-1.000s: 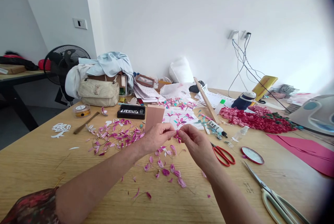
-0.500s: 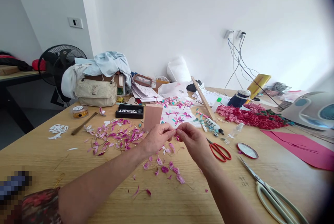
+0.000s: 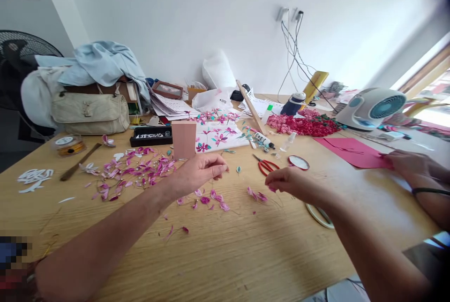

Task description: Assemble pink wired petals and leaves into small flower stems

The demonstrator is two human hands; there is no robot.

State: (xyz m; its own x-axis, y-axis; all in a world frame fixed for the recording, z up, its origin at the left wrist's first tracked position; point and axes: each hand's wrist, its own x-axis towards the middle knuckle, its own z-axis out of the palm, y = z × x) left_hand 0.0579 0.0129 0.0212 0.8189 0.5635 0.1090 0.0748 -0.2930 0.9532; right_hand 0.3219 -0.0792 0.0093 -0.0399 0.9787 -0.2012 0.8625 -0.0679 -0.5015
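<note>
Petals (image 3: 258, 194) lie nearside of red scissors (image 3: 268, 167), likely for easy reach. Our left hand (image 3: 204, 169) half-curls left of scissors; our right hand (image 3: 294, 183) bunches nearside, beside petals. We cannot tell if either grips.

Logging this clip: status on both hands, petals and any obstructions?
Left hand half curled, hold unclear. Right hand beside thin pink oval petals, hold unclear. Red-handled metal scissors just beyond right hand.

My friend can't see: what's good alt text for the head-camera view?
A person's left hand and right hand hover apart above a wooden table, pink showing at the right fingertips. Pink petal-like pieces lie nearby; another person's hand is at red paper's edge.
</note>
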